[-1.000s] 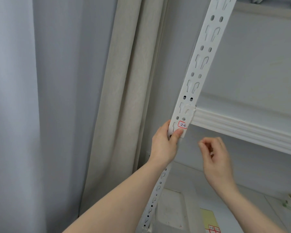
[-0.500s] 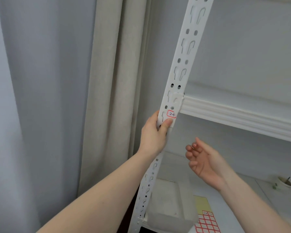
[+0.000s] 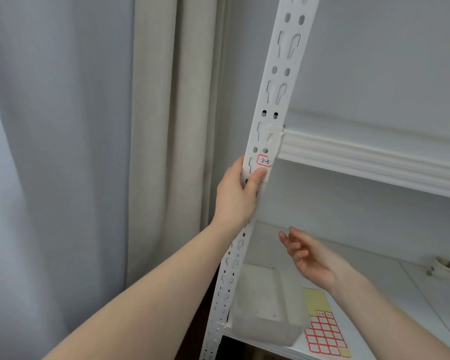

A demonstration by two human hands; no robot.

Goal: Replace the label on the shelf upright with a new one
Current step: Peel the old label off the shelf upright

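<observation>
The shelf upright (image 3: 275, 100) runs out of the picture at both the top and bottom edges, so neither end shows. The left hand (image 3: 238, 193) wraps around it, and its fingers go behind the metal, out of sight; only the thumb (image 3: 255, 179) shows on the front, covering the strip just below the label (image 3: 264, 161). The handwriting on that label is small and hard to read with certainty. The right hand (image 3: 311, 258) is motion-blurred at the fingertips. The label sheet (image 3: 324, 333) lies partly under the translucent container (image 3: 266, 307), its writing too small to read. The small bowl (image 3: 445, 265) holds something indistinct.
</observation>
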